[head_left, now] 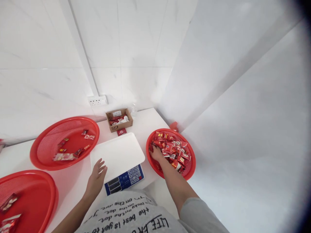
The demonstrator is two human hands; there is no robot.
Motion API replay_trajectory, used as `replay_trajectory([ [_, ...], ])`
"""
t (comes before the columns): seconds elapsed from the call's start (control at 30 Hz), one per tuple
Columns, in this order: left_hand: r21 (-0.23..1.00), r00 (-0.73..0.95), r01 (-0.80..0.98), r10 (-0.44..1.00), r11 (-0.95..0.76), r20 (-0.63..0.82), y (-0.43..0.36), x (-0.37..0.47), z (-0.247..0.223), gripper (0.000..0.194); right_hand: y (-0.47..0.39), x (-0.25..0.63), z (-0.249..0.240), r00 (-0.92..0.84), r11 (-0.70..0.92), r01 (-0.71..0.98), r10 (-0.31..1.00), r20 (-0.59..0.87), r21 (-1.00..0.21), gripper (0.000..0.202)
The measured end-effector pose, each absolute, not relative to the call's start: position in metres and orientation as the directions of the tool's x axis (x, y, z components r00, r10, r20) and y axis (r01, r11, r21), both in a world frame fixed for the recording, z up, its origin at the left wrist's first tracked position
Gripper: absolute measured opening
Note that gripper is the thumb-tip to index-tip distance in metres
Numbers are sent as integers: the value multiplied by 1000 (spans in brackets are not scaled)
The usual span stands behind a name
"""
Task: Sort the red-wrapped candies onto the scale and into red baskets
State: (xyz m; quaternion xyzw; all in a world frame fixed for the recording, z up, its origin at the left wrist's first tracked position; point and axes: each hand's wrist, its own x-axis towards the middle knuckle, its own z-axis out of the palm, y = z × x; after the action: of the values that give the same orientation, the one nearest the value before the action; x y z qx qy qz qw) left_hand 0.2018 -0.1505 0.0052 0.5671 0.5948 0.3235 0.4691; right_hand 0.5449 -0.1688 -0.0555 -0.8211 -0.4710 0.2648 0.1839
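Observation:
My right hand (pixel 157 153) reaches into a round red plastic basket (pixel 191 170) at the left part of its heap of red-wrapped snack packets (pixel 170 148). Its fingertips are partly lost among the packets, so their grip is unclear. My left hand (pixel 97 176) hovers empty, fingers apart, by the left front corner of a scale's white weighing tray (pixel 118 155). Nothing lies on that tray. The scale's blue keypad panel (pixel 125 179) faces me, with its dark displays at the left.
Left of the scale stands a second red basket (pixel 36 149) with a few packets; a third red basket (pixel 52 194) is nearer me. Behind the scale sit a small cardboard box (pixel 121 126) of packets and one loose red packet (pixel 121 132). White walls border the table.

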Motion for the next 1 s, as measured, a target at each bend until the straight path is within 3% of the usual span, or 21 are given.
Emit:
replay_trajectory([
  [0.4,927,140,322,958,193,-249,-154,203,-3,57,-234,555,-53,214,-402,618,913,-347,-676,46],
  [0.73,926,171,315,947,209,-272,-157,207,8,56,-207,534,-55,370,-550,373,827,-424,-747,62],
  [1.0,910,144,314,934,270,-326,-163,206,11,57,-225,532,-39,342,-546,228,820,-459,-806,64],
])
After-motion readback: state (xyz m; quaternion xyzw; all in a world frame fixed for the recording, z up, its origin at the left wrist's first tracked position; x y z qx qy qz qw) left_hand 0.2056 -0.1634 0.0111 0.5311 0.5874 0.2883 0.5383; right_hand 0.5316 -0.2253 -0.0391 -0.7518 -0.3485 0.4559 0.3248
